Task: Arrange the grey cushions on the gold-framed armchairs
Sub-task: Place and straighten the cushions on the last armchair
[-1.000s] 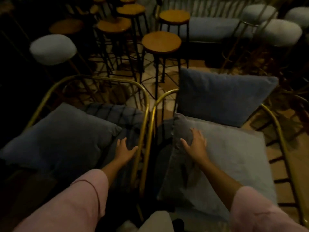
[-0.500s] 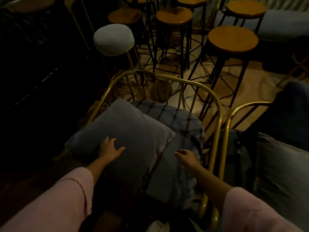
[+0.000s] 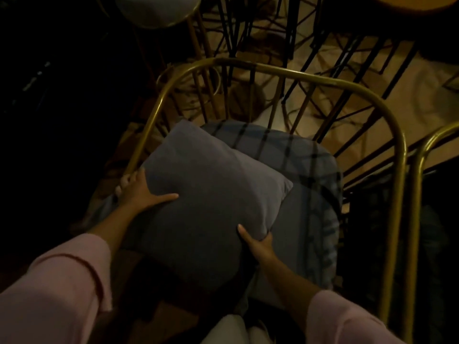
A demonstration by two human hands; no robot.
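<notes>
A square grey cushion point(image 3: 208, 194) lies tilted over the left side of a gold-framed armchair point(image 3: 310, 75). Under it is the chair's grey seat pad point(image 3: 305, 184), crossed by the shadows of the back bars. My left hand point(image 3: 141, 192) grips the cushion's left edge, thumb on top and fingers curled under. My right hand point(image 3: 255, 244) grips the cushion's lower right corner, fingers wrapped round its edge. The gold rail of a second armchair point(image 3: 422, 155) shows at the right edge.
A white padded stool point(image 3: 159, 11) with a gold rim stands beyond the chair at the top left. Black metal stool legs point(image 3: 288, 28) crowd the tan floor behind the chair back. A wooden stool seat point(image 3: 409, 3) is at the top right. The left side is dark.
My view has swung left and closer onto the left armchair. Both hands moved from resting flat onto the cushion's edges and have taken hold of it.
</notes>
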